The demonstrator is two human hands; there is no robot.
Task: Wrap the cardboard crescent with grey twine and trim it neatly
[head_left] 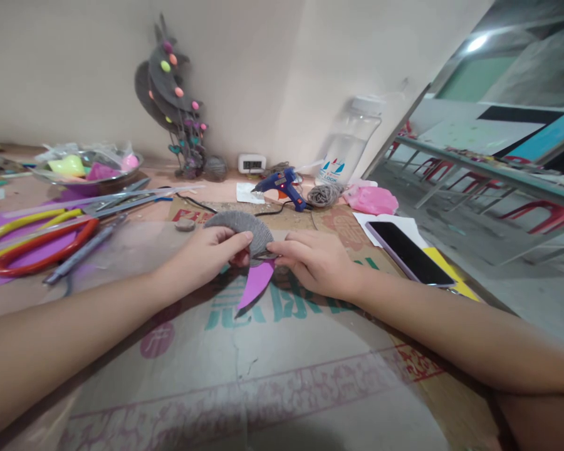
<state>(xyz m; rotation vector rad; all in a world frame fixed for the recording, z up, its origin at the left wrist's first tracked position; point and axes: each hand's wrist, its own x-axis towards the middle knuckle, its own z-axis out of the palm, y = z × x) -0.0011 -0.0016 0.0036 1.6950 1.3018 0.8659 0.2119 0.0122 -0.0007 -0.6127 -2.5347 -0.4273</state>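
Observation:
A curved crescent piece [240, 224], wrapped in grey yarn over its upper part, is held above the cardboard. Its bare purple tip [257, 283] points down toward the front. My left hand [211, 254] pinches the wrapped part between thumb and fingers. On the right side of the piece, my right hand [313, 258] has its thumb and index finger pressed together at the edge of the wrapping, holding grey yarn there. Behind them, a ball of grey yarn [326, 195] lies beside a blue glue gun [284, 186].
Red-handled scissors [47, 250], yellow-handled scissors [28, 227] and a pen [85, 250] lie left. A metal bowl [87, 181], decorated grey moon [169, 81], clock [252, 164] and bottle [352, 141] stand behind. A phone [408, 252] lies right, near the table edge.

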